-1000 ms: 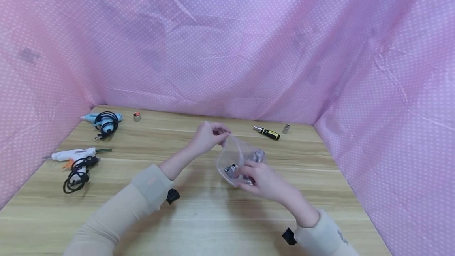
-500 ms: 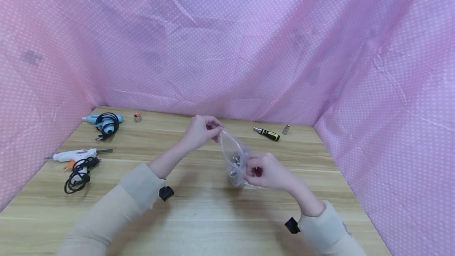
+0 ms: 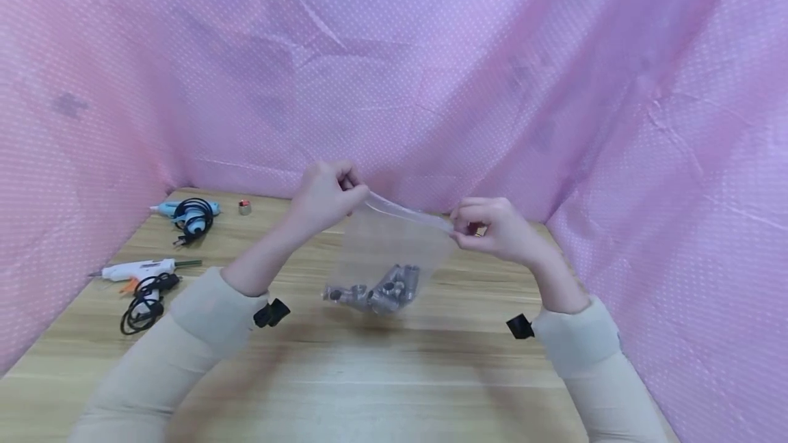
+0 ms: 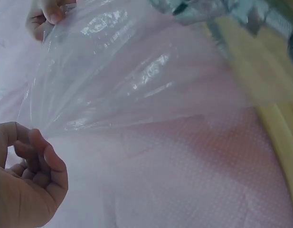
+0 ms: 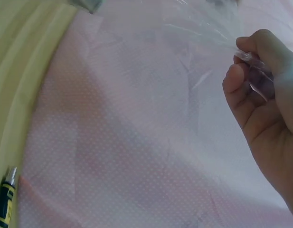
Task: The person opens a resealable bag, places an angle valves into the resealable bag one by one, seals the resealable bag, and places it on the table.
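A clear zip-top plastic bag (image 3: 394,241) hangs between my two hands, its top edge stretched into a line that slopes down to the right. Several silvery metal sockets (image 3: 384,292) lie along its bottom, seen through the film. My left hand (image 3: 326,198) pinches one top corner between thumb and fingers. At the other top corner my right hand (image 3: 492,227) holds the film with curled fingers. The left wrist view shows the bag (image 4: 137,71) pulled taut, both hands at its edge. In the right wrist view some film shows inside my right hand (image 5: 265,85).
At the table's left lie a blue glue gun (image 3: 193,216) and a white glue gun (image 3: 138,270) with coiled black cords. A small metal piece with a red top (image 3: 244,207) stands behind. A yellow-black screwdriver (image 5: 4,202) lies at the table's back edge. Pink dotted cloth (image 3: 394,74) surrounds the table.
Both hands have risen, and the right hand has moved from the bag's side to its top corner. The bag has lifted and spread wide, and the metal sockets have settled at its bottom.
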Demonstrator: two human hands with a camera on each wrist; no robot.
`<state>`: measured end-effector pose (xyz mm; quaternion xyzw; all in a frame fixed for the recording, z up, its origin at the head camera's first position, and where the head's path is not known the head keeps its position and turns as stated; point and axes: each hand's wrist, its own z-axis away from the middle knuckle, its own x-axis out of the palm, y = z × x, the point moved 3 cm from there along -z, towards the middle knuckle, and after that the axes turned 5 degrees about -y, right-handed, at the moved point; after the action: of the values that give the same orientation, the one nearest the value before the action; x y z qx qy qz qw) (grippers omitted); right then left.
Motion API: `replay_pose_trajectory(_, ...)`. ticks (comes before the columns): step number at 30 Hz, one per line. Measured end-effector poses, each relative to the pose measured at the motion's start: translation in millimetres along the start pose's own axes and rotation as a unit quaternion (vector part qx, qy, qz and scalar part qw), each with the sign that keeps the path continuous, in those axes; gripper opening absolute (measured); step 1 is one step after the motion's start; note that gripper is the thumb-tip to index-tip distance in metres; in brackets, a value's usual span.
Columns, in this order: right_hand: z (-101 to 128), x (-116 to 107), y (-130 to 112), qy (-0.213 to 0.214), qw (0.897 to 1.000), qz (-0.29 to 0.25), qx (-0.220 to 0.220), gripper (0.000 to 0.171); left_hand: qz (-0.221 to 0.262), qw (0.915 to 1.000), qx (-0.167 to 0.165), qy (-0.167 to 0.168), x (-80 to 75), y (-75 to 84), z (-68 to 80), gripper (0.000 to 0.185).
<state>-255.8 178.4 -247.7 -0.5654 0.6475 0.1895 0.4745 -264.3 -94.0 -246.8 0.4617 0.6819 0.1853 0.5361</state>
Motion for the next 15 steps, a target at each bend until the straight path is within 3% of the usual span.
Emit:
replay_pose_trajectory(6, -13.4, -2.6, 4.7, 0.03, 0.999, 0.002, -0.013, 0.021, -0.01, 0.9995, -0.022, -0.02, -7.1, -10.5, 7.6, 0.015)
replay_pose_trajectory(10, -15.4, 5.4, 11.0, 0.032, 0.999, 0.009, -0.008, 0.021, 0.0, 0.9991, -0.023, -0.037, -2.5, -25.3, 10.6, 0.015)
replay_pose_trajectory(15, -18.9, 10.1, -5.1, 0.049, 0.999, 0.017, 0.007, 0.022, 0.014, 0.9992, -0.008, -0.035, 6.1, -41.3, 8.8, 0.009)
